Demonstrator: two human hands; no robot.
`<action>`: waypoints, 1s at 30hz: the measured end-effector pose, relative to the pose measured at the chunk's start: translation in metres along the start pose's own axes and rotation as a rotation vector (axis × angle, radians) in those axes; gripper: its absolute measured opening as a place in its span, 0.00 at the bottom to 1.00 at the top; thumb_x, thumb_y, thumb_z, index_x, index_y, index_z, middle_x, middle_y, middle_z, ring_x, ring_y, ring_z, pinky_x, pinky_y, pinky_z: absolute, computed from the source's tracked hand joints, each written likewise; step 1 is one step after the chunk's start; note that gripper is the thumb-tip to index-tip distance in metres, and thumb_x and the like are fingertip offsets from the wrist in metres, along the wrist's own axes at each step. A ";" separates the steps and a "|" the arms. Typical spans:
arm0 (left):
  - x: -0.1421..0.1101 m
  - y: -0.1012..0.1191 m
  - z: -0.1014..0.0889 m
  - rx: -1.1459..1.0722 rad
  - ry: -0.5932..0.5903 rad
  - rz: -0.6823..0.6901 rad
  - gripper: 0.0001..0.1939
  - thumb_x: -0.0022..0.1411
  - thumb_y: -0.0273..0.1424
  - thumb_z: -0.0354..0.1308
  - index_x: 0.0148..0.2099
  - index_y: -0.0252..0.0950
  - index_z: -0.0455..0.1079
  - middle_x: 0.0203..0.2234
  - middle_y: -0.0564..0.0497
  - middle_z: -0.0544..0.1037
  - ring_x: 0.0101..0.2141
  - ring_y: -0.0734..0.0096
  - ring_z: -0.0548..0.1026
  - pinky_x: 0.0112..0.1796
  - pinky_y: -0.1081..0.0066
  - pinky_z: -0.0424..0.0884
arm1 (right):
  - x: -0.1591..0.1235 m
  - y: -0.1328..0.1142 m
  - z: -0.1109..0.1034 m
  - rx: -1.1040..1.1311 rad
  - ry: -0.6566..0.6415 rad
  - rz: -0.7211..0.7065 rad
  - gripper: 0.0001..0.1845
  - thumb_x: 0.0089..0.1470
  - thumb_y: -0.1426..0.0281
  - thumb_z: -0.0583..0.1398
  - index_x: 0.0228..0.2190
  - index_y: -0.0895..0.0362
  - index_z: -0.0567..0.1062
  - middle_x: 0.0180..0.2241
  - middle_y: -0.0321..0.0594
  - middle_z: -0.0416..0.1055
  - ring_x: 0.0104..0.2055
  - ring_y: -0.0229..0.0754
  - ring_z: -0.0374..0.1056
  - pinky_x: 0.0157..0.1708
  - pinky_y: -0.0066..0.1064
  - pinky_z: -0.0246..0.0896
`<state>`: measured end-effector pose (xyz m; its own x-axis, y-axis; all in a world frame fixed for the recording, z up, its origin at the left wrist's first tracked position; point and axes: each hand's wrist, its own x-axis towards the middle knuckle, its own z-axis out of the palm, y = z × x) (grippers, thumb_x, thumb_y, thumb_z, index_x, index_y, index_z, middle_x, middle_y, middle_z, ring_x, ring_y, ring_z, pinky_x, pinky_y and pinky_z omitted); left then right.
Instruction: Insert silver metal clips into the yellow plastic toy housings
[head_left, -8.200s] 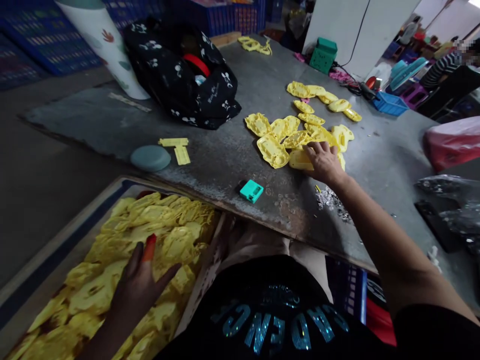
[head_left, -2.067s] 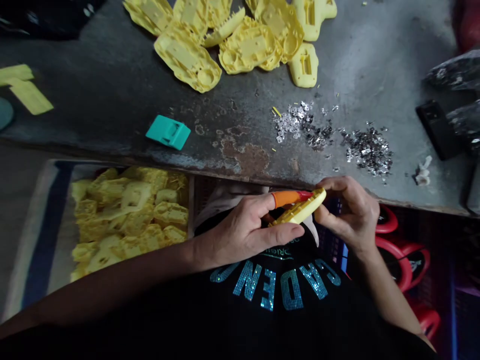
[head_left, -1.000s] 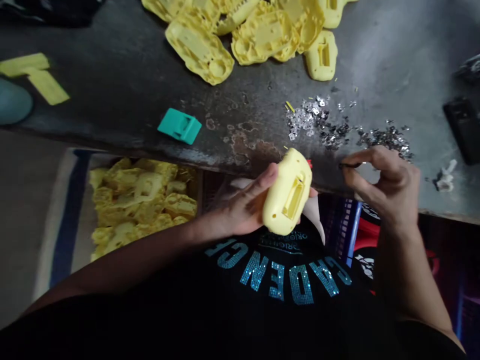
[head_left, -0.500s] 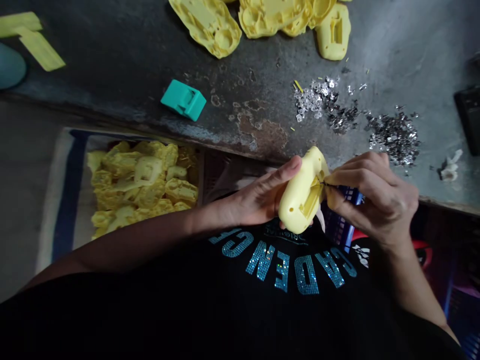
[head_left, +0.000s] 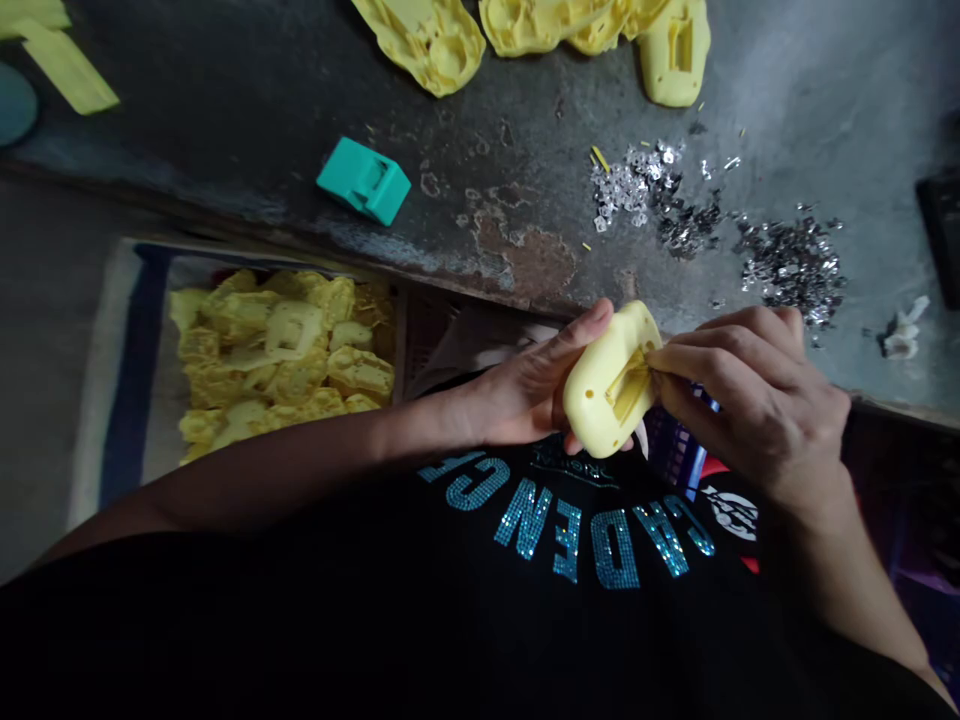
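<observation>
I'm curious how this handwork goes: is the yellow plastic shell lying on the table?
No, the left hand holds the yellow plastic shell clear of the metal table, with the right hand at its slot.

Two hands show, one left hand [head_left: 525, 395] and one right hand [head_left: 750, 410], with one yellow plastic shell [head_left: 611, 380] between them. Around the single teal plastic block [head_left: 364, 181], there are two heaps of metal bits [head_left: 791, 270] to its right, at least three further yellow shells [head_left: 420, 45] above it, two flat yellow strips [head_left: 64, 65] to its upper left, and one tub [head_left: 112, 400] below it, holding too many yellow pieces [head_left: 285, 370] to count
</observation>
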<state>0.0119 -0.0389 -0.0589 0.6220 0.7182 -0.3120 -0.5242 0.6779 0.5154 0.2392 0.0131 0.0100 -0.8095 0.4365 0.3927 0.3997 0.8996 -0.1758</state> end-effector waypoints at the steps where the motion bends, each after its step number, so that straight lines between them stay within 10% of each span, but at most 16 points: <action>1: 0.000 0.000 0.000 0.003 0.001 0.000 0.42 0.67 0.69 0.67 0.63 0.38 0.80 0.34 0.47 0.86 0.28 0.60 0.84 0.21 0.71 0.73 | 0.000 0.000 0.000 -0.010 -0.002 0.000 0.11 0.71 0.76 0.69 0.51 0.52 0.79 0.42 0.40 0.88 0.41 0.49 0.79 0.43 0.46 0.64; 13: -0.001 -0.003 -0.002 0.002 0.018 -0.014 0.43 0.68 0.70 0.63 0.65 0.40 0.80 0.45 0.43 0.88 0.34 0.63 0.83 0.29 0.70 0.80 | -0.012 -0.005 0.006 0.151 0.157 0.169 0.17 0.66 0.78 0.72 0.52 0.49 0.82 0.44 0.38 0.87 0.41 0.47 0.80 0.43 0.44 0.70; 20: -0.006 -0.003 0.006 0.219 0.204 0.259 0.43 0.62 0.64 0.77 0.67 0.40 0.79 0.39 0.47 0.87 0.31 0.68 0.81 0.28 0.72 0.72 | -0.014 0.017 0.020 0.580 -0.022 0.475 0.27 0.69 0.55 0.72 0.65 0.45 0.77 0.57 0.45 0.81 0.52 0.53 0.83 0.48 0.46 0.82; 30: -0.029 0.007 0.008 0.414 0.180 0.218 0.32 0.74 0.56 0.70 0.67 0.39 0.83 0.41 0.47 0.85 0.35 0.70 0.77 0.33 0.74 0.70 | -0.015 0.005 0.032 0.357 0.128 0.448 0.27 0.62 0.63 0.75 0.60 0.49 0.79 0.47 0.42 0.82 0.43 0.50 0.82 0.45 0.44 0.85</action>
<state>-0.0047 -0.0566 -0.0398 0.3947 0.8764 -0.2758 -0.3328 0.4162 0.8462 0.2392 0.0114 -0.0258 -0.5272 0.7904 0.3120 0.5033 0.5863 -0.6348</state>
